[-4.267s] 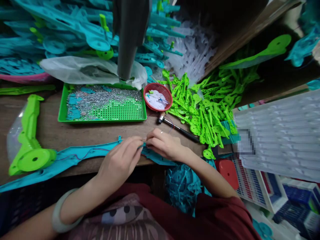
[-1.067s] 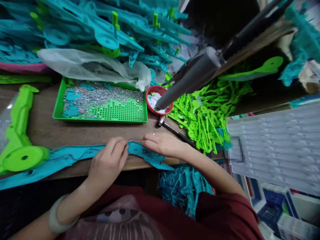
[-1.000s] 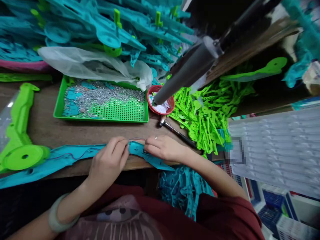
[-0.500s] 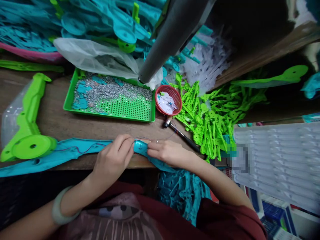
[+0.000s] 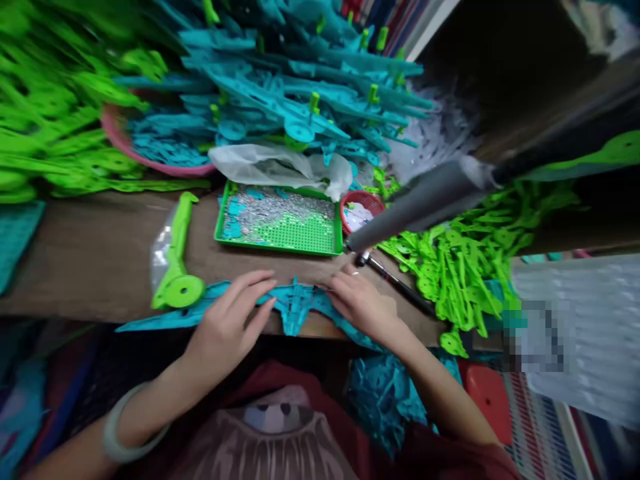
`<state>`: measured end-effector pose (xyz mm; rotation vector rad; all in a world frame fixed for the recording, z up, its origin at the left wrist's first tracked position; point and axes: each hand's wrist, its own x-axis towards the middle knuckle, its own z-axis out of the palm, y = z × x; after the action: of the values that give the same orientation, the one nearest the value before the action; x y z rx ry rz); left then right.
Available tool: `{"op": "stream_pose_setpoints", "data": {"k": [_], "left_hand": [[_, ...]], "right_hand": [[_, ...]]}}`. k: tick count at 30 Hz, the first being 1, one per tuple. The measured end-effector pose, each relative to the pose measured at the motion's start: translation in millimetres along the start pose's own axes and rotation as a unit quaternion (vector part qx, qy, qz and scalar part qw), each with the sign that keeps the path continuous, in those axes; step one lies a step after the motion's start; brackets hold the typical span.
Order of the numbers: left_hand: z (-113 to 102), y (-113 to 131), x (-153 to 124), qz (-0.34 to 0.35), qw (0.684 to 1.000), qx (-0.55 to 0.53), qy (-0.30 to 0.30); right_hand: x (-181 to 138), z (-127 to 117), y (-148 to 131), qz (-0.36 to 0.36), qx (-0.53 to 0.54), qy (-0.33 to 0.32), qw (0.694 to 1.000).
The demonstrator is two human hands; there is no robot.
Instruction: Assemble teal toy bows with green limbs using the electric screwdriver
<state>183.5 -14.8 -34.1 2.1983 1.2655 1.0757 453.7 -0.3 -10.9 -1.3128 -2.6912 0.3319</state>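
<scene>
The person's left hand (image 5: 233, 320) reaches in from the lower left, palm down, its fingers stretched toward the right and the thumb parted from them. It hovers over or rests on a long blue plastic part (image 5: 295, 307); contact is not clear. The right hand (image 5: 363, 303) comes from the other side, fingers bent down at the part's right-hand stretch; whether they are pinched on anything cannot be told. The blue part lies along the near edge of the tabletop (image 5: 100, 253), a crosswise section showing between the two hands, both ends reaching over that edge.

Toward the tabletop's far side, a green tray (image 5: 300, 235) holds small silver pieces (image 5: 285, 208) heaped mostly along its back, with blue bits (image 5: 234, 217) at its left end. A red basket (image 5: 361, 195) just beside the tray's right end contains white pieces (image 5: 356, 215), partly hidden by a grey pole (image 5: 420, 203). Farther left, a pink basin (image 5: 170, 168) is filled with blue plastic pieces (image 5: 165, 143).
</scene>
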Motion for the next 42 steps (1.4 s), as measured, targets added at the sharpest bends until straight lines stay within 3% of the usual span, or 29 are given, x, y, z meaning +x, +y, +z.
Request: {"op": "stream_pose_setpoints", "data": {"k": [3,6,11,14,16,18,20,21,22,24,26,28,30,32,34,36,39,42], "left_hand": [[-49.6,-21.0,-19.9,0.029,0.993,0.115,0.028],[-78.3,-43.7,-35.5,0.056,0.983,0.174,0.006],[-81.4,-74.6,-44.2,0.091,0.976,0.174,-0.097],[-84.7,-91.1,-43.7,0.108,0.971,0.159,-0.141],[-88.7,-101.8,-44.8,0.129,0.97,0.141,-0.149],[-89.9,-109.5,-48.7,0.161,0.97,0.122,-0.137],[-85.7,-111.5,-54.3,0.192,0.967,0.115,-0.122],[-81.7,-110.0,-56.8,0.201,0.965,0.119,-0.116],[-76.7,-107.2,-58.8,0.207,0.963,0.128,-0.113],[-65.6,-99.5,-60.2,0.212,0.959,0.155,-0.109],[-56.0,-91.9,-58.5,0.221,0.953,0.179,-0.101],[-50.1,-86.7,-55.6,0.226,0.951,0.192,-0.089],[-47.5,-83.9,-53.7,0.224,0.95,0.203,-0.083],[-45.5,-81.6,-53.2,0.226,0.946,0.214,-0.086],[-41.0,-77.9,-53.5,0.222,0.947,0.218,-0.079],[-32.9,-72.0,-54.1,0.213,0.951,0.214,-0.06],[-18.8,-61.2,-57.7,0.209,0.956,0.205,-0.031],[-11.2,-52.7,-64.5,0.213,0.955,0.204,-0.035]], "right_hand": [[-6.8,-10.1,-4.2,0.009,0.037,0.094,0.995],[11.1,-18.9,-28.4,-0.027,0.03,0.108,0.993],[78.8,-8.6,-79.6,-0.155,-0.06,0.052,0.985],[92.9,-1.5,-90.6,-0.176,-0.07,0.049,0.981],[83.0,-4.7,-87.2,-0.145,-0.058,0.129,0.979],[67.1,-14.9,-73.7,-0.074,-0.062,0.292,0.951],[57.2,-29.3,-49.8,0.046,-0.073,0.496,0.864],[56.9,-36.7,-34.9,0.107,-0.063,0.563,0.817],[59.8,-43.4,-18.9,0.157,-0.03,0.588,0.793],[73.0,-54.3,12.8,0.202,0.101,0.527,0.819],[90.8,-61.0,37.2,0.2,0.216,0.402,0.867],[108.3,-63.2,47.1,0.171,0.297,0.314,0.885],[123.6,-59.2,40.2,0.127,0.382,0.266,0.876],[137.2,-47.5,21.0,0.091,0.485,0.231,0.839],[150.0,-28.3,-1.7,0.077,0.559,0.227,0.794],[162.8,-5.1,-19.6,0.08,0.573,0.267,0.771],[179.6,27.0,-29.9,0.095,0.534,0.342,0.767],[188.4,46.2,-27.3,0.085,0.527,0.363,0.764]]}}
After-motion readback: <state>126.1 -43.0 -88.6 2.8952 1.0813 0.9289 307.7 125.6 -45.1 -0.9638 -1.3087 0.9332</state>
